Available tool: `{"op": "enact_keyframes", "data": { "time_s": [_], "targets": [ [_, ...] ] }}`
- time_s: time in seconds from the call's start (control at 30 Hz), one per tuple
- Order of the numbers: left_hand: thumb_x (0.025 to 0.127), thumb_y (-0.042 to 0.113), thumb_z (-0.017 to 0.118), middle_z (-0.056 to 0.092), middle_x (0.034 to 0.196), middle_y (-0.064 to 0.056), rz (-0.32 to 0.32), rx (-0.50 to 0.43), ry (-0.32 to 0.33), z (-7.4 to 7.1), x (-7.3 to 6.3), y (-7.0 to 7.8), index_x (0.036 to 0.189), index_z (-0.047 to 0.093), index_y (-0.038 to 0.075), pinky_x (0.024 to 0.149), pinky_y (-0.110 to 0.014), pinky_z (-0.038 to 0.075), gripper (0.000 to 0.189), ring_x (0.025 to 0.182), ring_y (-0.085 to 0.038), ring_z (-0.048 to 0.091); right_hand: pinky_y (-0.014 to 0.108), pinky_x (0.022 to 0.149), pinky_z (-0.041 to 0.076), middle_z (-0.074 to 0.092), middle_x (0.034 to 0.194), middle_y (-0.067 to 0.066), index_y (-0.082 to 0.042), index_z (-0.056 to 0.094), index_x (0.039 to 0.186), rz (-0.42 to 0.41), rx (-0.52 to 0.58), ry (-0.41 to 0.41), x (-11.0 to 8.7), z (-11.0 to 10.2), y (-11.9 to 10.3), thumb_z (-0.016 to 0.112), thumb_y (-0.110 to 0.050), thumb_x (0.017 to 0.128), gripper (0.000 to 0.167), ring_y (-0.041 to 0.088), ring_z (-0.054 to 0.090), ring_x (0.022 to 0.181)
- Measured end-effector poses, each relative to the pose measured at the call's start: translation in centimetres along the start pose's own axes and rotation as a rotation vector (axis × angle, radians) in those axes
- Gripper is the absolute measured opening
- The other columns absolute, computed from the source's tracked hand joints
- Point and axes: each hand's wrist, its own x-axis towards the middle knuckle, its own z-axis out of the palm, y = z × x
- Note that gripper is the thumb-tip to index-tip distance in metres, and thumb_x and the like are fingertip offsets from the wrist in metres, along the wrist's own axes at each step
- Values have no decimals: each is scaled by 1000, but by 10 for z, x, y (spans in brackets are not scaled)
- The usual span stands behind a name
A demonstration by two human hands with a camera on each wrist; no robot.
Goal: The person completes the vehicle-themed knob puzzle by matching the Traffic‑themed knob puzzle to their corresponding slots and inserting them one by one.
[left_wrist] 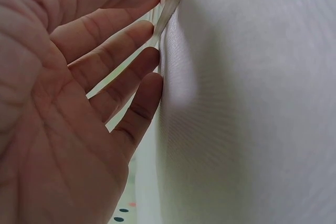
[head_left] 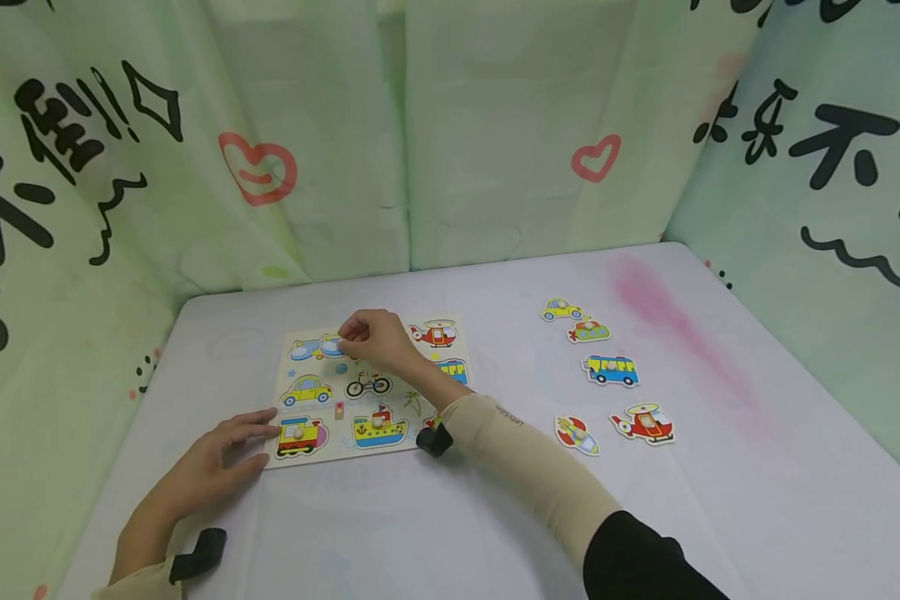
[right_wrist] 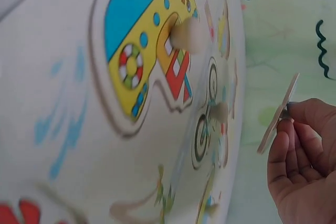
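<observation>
My right hand (head_left: 378,340) pinches a thin airplane puzzle piece (head_left: 332,346) by its knob, over the top left of the puzzle board (head_left: 340,442). In the right wrist view the piece (right_wrist: 281,111) is edge-on, raised off the board and tilted. Part of a printed airplane picture (head_left: 302,350) shows beside it. My left hand (head_left: 213,458) rests at the board's left edge, fingers spread and fairly straight, fingertips (left_wrist: 152,82) right at the edge. A train piece (head_left: 300,436), a boat piece (head_left: 379,430) and a bicycle piece (head_left: 367,384) sit in the board.
Right of the board lie loose pieces: a yellow car (head_left: 561,310), a green vehicle (head_left: 589,331) touching it, a blue bus (head_left: 610,370), a rocket (head_left: 576,435) and a red helicopter (head_left: 645,424). Printed curtains (head_left: 487,100) stand around the white table (head_left: 330,533).
</observation>
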Motion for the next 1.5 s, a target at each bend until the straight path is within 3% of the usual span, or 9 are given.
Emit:
{"op": "enact_keyframes", "data": {
  "time_s": [0.33,0.53,0.63,0.83,1.13,1.5],
  "targets": [
    [91,9,76,57,146,-15,48,-2,26,0,0,-2,125,71,15,101,3,17,35,137,-19,47,15,71,48,73,94,7,-2,73,103,9,-89,15,17,25,-4,73,-10,94,12,11,63,80],
    [91,8,76,58,145,-17,82,-34,37,2,-2,-5,125,70,14,102,2,19,35,134,11,38,14,71,48,73,97,7,-2,72,106,16,-118,5,23,38,-5,72,-11,95,14,10,63,82],
    [89,5,76,59,143,-18,110,-42,47,3,-2,-6,124,70,12,102,1,20,36,132,18,34,15,71,48,73,97,7,-3,72,106,22,-128,1,26,43,-6,71,-11,96,13,10,63,83],
    [88,3,77,59,144,-17,108,-21,46,4,-2,-5,124,70,12,102,1,20,38,133,14,37,16,71,47,71,94,5,-4,73,102,38,-172,17,32,49,-10,71,-10,96,9,10,61,81],
    [89,5,76,59,144,-16,96,0,44,4,-1,-4,124,71,13,104,1,19,36,136,-3,45,20,75,48,71,96,7,-3,73,102,41,-260,-1,41,56,-11,71,-8,95,9,12,59,82],
    [88,4,76,59,144,-15,86,4,39,4,-1,-6,124,71,13,104,0,21,37,136,-3,46,21,75,47,69,96,5,-4,72,103,67,-304,-16,48,68,-11,69,-7,96,9,12,56,82]
  ]
}}
